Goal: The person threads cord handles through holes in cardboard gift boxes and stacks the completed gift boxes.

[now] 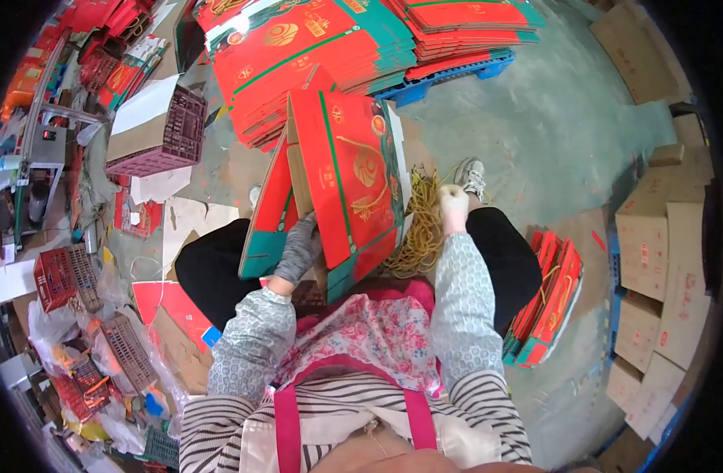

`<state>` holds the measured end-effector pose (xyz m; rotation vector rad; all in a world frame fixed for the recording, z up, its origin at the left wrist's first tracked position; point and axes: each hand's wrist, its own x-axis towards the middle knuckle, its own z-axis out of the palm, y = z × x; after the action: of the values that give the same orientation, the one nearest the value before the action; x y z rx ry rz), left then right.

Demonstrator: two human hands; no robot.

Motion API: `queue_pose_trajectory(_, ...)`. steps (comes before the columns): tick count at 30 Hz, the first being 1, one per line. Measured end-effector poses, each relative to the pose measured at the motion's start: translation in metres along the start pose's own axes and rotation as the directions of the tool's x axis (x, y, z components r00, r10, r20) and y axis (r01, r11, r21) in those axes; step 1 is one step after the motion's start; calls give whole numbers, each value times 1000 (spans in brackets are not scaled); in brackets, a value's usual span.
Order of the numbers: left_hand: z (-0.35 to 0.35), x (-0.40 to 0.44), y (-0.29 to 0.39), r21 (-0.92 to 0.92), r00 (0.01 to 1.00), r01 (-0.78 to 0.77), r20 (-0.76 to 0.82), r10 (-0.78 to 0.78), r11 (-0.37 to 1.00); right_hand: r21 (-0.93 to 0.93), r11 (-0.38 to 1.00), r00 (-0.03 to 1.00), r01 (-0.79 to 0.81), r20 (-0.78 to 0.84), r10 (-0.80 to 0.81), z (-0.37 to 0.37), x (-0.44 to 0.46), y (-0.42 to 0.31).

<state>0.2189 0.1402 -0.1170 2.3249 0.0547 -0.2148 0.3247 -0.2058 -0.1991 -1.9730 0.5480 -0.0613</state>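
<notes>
Striped shirt (341, 392) sits closest, and box (349, 169) stands tilted between the knees (507, 264), left hand (300, 246) tucked in its opening, seemingly to steady it, fingers' closure hidden, while right hand (454, 209) is balled near the cords (420, 229), any hold unclear.

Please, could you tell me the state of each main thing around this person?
Red-and-green cardboard box: partly opened, tilted
Grey-gloved left hand: closed on this box
Right hand: curled closed, contents unclear
Yellow cord pile: loose, tangled
Red-and-green cardboard sheets: flat, stacked
Blue pallet: loaded with some sheets
Red-and-green cardboard pieces with yellow cords, right side: bunched together
</notes>
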Motion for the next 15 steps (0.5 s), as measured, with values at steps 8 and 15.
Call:
queue_pose_trajectory(8,-13,30,29,-817,982,186,133,-137,546,-716,695,949,62,257,180,55,30,81)
queue_pose_trajectory(15,2,31,4,-454,908,343,-64,-414,822,-944,328,961,32,120,249,66,12,113)
